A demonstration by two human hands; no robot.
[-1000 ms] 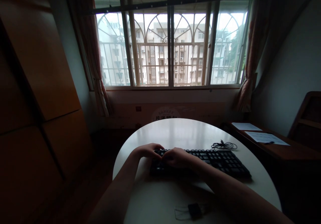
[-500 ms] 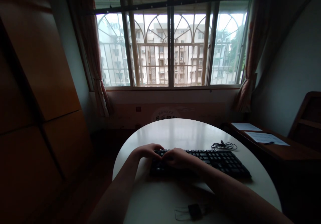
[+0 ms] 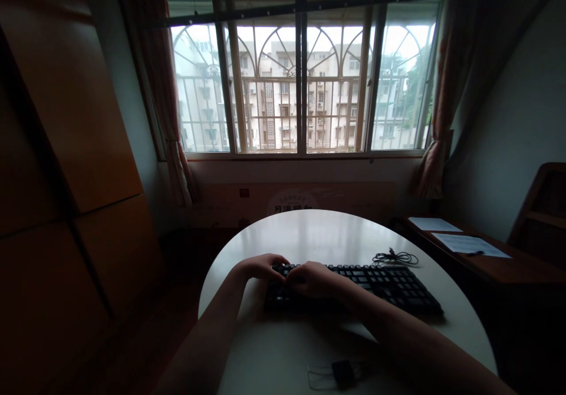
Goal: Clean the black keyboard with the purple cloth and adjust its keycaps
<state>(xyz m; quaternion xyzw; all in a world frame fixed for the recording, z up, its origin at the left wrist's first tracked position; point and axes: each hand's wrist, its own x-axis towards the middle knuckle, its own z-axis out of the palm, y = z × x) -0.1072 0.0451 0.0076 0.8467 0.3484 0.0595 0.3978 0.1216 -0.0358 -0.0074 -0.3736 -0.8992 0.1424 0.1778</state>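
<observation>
A black keyboard (image 3: 384,286) lies on the round white table (image 3: 260,348). My left hand (image 3: 260,266) is bent over its far left corner, with the thumb on the near side and the fingers along the back edge. Close against it, my right hand (image 3: 313,278) rests over the left keys with its fingers curled together. Whatever those fingertips may hold is hidden by the hand. Nearer to me lies a small black block with thin wire loops (image 3: 344,374), which looks like a keycap puller.
A coiled black cable (image 3: 395,257) sits behind the keyboard's right end. To the right, a low wooden table (image 3: 530,265) carries sheets of paper (image 3: 471,244) and a small dark object. A wooden cabinet (image 3: 84,118) stands at left, and a barred window (image 3: 300,88) is ahead.
</observation>
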